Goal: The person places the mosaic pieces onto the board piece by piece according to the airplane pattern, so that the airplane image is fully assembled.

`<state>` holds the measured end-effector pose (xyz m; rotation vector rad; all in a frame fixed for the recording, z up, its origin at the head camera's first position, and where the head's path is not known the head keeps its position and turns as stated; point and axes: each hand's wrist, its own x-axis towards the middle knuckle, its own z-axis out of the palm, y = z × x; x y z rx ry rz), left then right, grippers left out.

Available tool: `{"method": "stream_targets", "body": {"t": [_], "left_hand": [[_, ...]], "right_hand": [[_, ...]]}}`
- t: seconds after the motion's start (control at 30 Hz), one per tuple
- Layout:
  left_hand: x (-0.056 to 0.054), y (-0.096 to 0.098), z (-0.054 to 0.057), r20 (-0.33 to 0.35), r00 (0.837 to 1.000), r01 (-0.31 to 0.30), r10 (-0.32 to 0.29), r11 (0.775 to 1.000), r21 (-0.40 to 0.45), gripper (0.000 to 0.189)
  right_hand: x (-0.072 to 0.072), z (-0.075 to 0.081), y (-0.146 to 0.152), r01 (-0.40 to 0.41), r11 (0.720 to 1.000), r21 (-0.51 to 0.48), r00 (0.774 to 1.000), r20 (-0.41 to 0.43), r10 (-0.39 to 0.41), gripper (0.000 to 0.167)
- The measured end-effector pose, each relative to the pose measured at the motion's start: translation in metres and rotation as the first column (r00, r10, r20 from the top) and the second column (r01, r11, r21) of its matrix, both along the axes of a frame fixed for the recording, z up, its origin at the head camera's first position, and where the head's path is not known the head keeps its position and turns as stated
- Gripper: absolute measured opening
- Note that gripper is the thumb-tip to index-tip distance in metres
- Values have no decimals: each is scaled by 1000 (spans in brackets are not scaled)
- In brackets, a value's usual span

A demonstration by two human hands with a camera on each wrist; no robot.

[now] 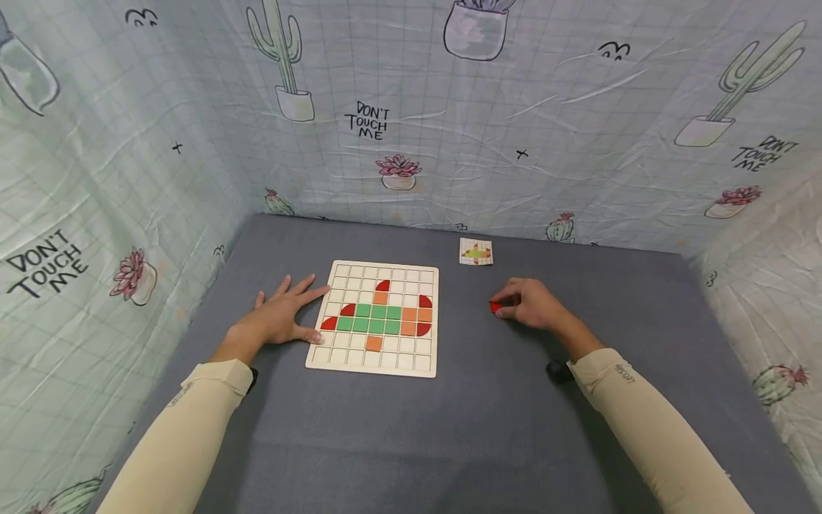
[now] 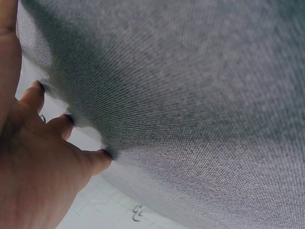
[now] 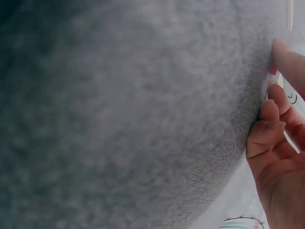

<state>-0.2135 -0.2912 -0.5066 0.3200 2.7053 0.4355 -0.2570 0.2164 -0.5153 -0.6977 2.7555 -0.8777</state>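
A cream grid board (image 1: 404, 362) lies flat on the grey table, bearing green, orange and red tiles. My left hand (image 1: 280, 314) is spread at its left side, thumb and index fingertip at the board's edge. In the left wrist view, the other fingertips of that left hand (image 2: 45, 167) rest on the grey cloth. To the right of the board, my right hand (image 1: 531, 303) pinches a small red tile (image 1: 495, 307) between thumb and fingers, low over the table. In the right wrist view, the red tile (image 3: 272, 69) is mostly hidden by the fingers of my right hand (image 3: 281, 157).
A small picture card (image 1: 476, 252) with a similar coloured grid pattern lies near the back of the grey table (image 1: 398, 442). Cloth walls (image 1: 424, 193) printed with cacti enclose the table at the back and sides.
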Motion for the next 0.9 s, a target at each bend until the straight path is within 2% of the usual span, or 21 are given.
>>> {"method": "stream_targets", "body": {"t": [0.2, 0.3, 0.43, 0.53, 0.73, 0.9], "left_hand": [[0, 0, 1, 2, 1000, 1, -1, 1000, -4, 111], [0, 1, 0, 3, 1000, 2, -2, 1000, -4, 111], [1, 2, 1, -1, 1000, 2, -2, 1000, -1, 112], [1, 2, 0, -3, 1000, 2, -2, 1000, -1, 112], [2, 2, 0, 1, 1000, -1, 1, 1000, 0, 111], [0, 0, -2, 3, 1000, -1, 1, 1000, -3, 112]], "right_hand": [[2, -3, 2, -50, 999, 10, 996, -68, 51, 19], [4, -3, 2, -7, 1000, 4, 998, -62, 7, 18], [7, 0, 1, 96, 995, -10, 995, -5, -96, 22], [8, 2, 0, 142, 990, -12, 990, 25, -142, 25], [7, 2, 2, 148, 989, -10, 989, 28, -148, 30], [3, 2, 2, 136, 991, 20, 990, 22, -136, 23]]}}
